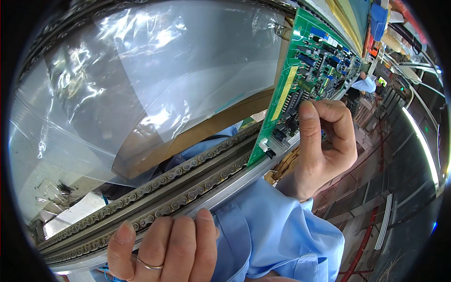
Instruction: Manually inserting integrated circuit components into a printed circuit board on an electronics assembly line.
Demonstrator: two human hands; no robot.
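A green circuit board [270,134] packed with electronic components rests at a slant along the chain conveyor [188,190], to the upper right. My right hand [329,145] is at the board's near side, thumb and bent forefinger pinched together against its dark components. Whatever lies between those fingertips is too small or hidden to name. Lower down, my left hand [164,249], with a ring on one finger, has its fingers curled at the conveyor's metal rail [221,192]. Its fingertips are mostly out of sight, so I cannot tell what they hold.
Clear plastic sheeting [164,61] covers much of the left side beyond the chains, over a brown cardboard edge [206,129]. Another person in light blue [365,84] is farther along the line. A lit tube lamp [420,141] shows at the right.
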